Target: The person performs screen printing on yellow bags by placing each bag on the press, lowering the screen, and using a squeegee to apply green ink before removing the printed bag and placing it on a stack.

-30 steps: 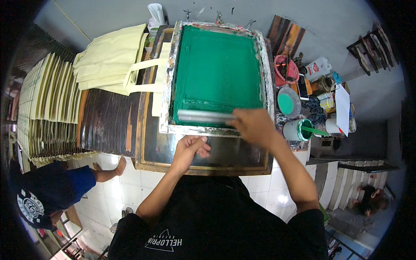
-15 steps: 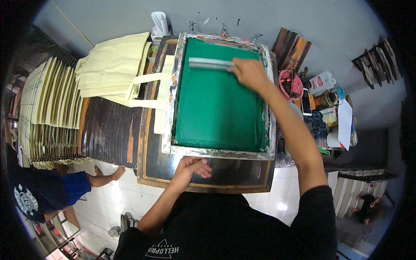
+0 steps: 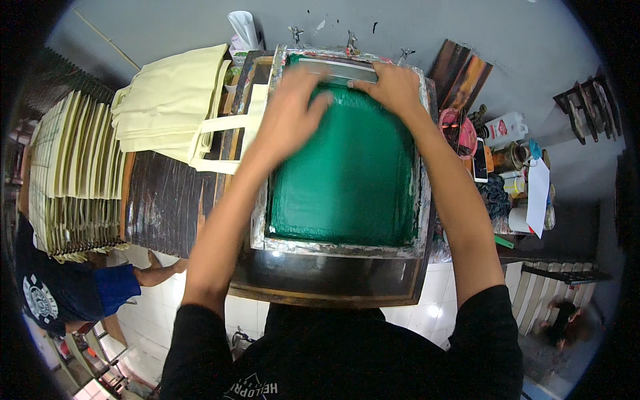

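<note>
A screen-printing frame [image 3: 259, 223] with a paint-caked rim and a green mesh [image 3: 343, 167] lies before me. At its far end a pale, bar-shaped squeegee [image 3: 350, 71] rests across the mesh. My right hand [image 3: 395, 88] is closed on the squeegee's right part, the thumb on the near side. My left hand [image 3: 293, 110], blurred by motion, hovers by the squeegee's left end with thumb and fingers apart; whether its fingertips touch the bar is unclear. Beneath the frame, a pale yellow cloth bag [image 3: 220, 125] shows its handles on the left.
Folded yellow bags [image 3: 170, 93] are piled at the left, beside a rack of hanging bags [image 3: 77, 147]. On the right stand a pink basket [image 3: 460, 130], a phone [image 3: 480, 160], a white jug [image 3: 505, 127] and several containers. Another person [image 3: 60, 273] is at lower left.
My left hand has risen from below the frame's near edge to the far end of the mesh. My right hand has pushed the squeegee farther away, to the far rim.
</note>
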`<state>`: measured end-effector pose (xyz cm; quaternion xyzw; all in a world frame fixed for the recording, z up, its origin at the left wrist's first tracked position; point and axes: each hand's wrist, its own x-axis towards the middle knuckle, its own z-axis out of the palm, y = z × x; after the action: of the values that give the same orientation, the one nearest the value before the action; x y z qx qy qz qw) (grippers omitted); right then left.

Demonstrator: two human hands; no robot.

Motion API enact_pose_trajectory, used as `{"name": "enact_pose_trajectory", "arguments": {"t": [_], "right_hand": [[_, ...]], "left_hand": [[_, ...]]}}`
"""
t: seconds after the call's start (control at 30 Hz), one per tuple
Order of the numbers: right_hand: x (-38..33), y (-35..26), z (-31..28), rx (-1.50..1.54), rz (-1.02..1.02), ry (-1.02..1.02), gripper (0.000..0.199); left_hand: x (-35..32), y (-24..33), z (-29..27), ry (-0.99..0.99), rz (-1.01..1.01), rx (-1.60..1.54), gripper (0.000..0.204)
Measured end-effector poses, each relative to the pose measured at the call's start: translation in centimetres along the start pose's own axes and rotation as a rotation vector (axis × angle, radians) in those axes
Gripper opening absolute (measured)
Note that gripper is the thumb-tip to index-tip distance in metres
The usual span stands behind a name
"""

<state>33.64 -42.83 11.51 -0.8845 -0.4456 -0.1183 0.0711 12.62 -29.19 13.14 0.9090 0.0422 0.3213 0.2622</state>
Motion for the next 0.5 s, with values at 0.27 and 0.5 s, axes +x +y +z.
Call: {"name": "enact_pose_trajectory", "arguments": {"t": [0.27, 0.5], "right_hand": [[-2.7, 0.2, 0.0, 0.032, -0.007, 0.014, 0.071], [-6.9, -1.9, -2.0, 0.029, 0.014, -0.088, 0.068]], "left_hand": [[5.7, -4.6, 2.5, -0.308, -0.149, 0.135, 0.029], [1.3, -2.7, 1.4, -0.304, -0.158, 0.088, 0.031]]}}
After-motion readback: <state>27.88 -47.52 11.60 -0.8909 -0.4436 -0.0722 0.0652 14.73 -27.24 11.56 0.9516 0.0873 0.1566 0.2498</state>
